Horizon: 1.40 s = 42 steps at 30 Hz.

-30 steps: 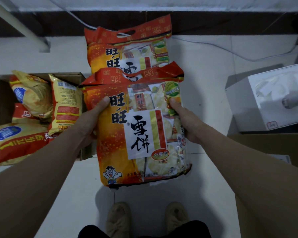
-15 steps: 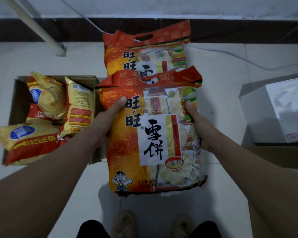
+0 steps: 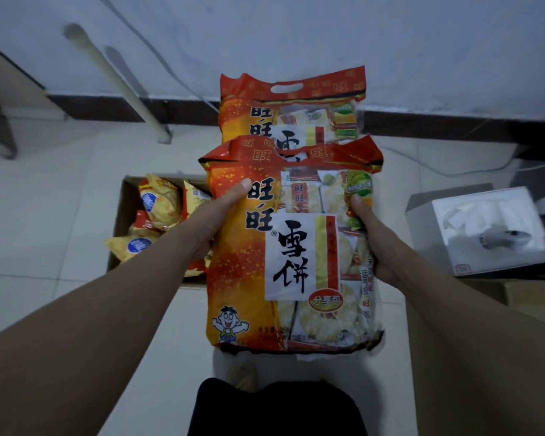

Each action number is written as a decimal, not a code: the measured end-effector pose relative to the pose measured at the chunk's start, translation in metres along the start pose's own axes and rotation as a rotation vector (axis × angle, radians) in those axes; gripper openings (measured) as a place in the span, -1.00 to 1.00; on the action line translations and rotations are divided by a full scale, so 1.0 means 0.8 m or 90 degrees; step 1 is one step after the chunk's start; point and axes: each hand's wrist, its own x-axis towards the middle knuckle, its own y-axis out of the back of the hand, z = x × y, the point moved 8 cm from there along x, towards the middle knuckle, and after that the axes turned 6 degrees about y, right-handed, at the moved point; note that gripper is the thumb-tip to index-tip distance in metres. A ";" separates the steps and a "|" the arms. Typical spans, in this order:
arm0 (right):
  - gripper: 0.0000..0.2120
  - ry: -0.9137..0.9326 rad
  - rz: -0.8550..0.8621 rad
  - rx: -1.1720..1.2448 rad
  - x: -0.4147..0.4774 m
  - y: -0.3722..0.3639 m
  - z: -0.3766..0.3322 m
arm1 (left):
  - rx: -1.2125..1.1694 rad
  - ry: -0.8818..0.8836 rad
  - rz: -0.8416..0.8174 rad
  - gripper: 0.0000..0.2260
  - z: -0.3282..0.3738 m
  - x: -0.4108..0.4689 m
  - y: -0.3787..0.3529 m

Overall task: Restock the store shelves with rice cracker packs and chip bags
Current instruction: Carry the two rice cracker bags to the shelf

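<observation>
The tiled floor is filling most of the view, and above it the person is holding two big rice cracker packs, well clear of the tiles and in front of the body. The front pack is lying face up toward the camera, and the back pack is showing above its top edge, seemingly carried in the same hold. A carton of chip bags is sitting on the floor to the left, and a white box to the right. The left hand is gripping the front pack's left edge with its thumb pressing on the face. The right hand is gripping the right edge the same way, while the fingers of both are hiding behind the packs. The packs are probably light but bulky, with slick, crinkly film and brittle crackers inside. So clasping both side edges gently, or hooking the punched handle at the top, is likely suiting them better than squeezing the middle.
</observation>
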 end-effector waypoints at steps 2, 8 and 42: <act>-0.41 0.009 -0.017 0.009 -0.043 -0.028 -0.036 | 0.000 -0.015 0.006 -0.60 0.029 -0.055 0.011; -0.61 0.031 -0.079 -0.012 -0.170 -0.125 -0.144 | -0.026 -0.051 0.001 -0.43 0.097 -0.229 0.064; -0.57 -0.057 -0.893 -0.627 -0.862 -0.972 0.195 | -0.680 -0.121 0.733 -0.33 -0.552 -1.170 0.485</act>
